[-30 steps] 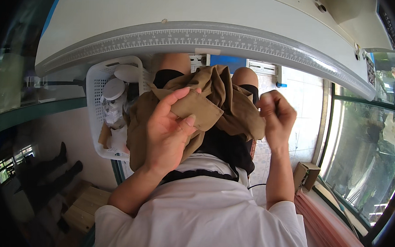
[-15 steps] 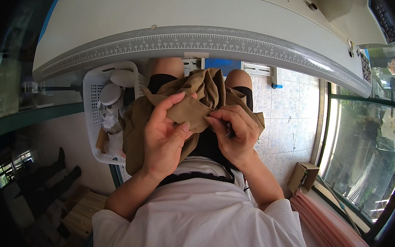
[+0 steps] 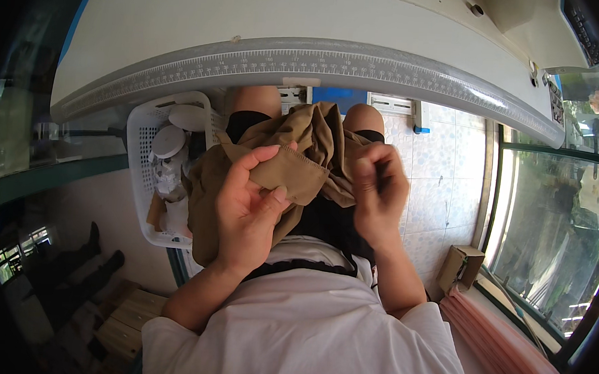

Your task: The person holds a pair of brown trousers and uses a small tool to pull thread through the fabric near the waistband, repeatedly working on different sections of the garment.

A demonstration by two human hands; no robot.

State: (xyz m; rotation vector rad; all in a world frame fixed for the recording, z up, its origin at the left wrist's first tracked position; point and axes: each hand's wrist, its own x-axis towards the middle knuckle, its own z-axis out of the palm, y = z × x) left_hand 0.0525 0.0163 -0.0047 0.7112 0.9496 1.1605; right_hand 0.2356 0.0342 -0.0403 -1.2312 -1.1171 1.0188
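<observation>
Across my lap lies a bunched brown-khaki cloth garment (image 3: 213, 199). My left hand (image 3: 247, 208) pinches a flat flap of it (image 3: 290, 173) between thumb and fingers, and a line of stitches runs along the flap's upper edge. To the right of the flap, my right hand (image 3: 383, 199) is raised over the cloth, its thumb and fingers closed together. Whatever those fingers hold, perhaps something very thin, is too small and blurred to make out. A bit of the garment shows behind that hand.
In front of my knees runs a white tabletop (image 3: 186, 22) with a grey ruler-marked edge (image 3: 307, 64). At my left stands a white plastic basket (image 3: 140, 153) holding containers and wrapped items. A cardboard box (image 3: 470, 262) and pink cloth (image 3: 496, 336) are at right, beside a glass window (image 3: 550, 230).
My right hand has moved from the flap's right corner, up and to the right, away from the cloth edge. My left hand keeps its pinch on the flap in nearly the same place.
</observation>
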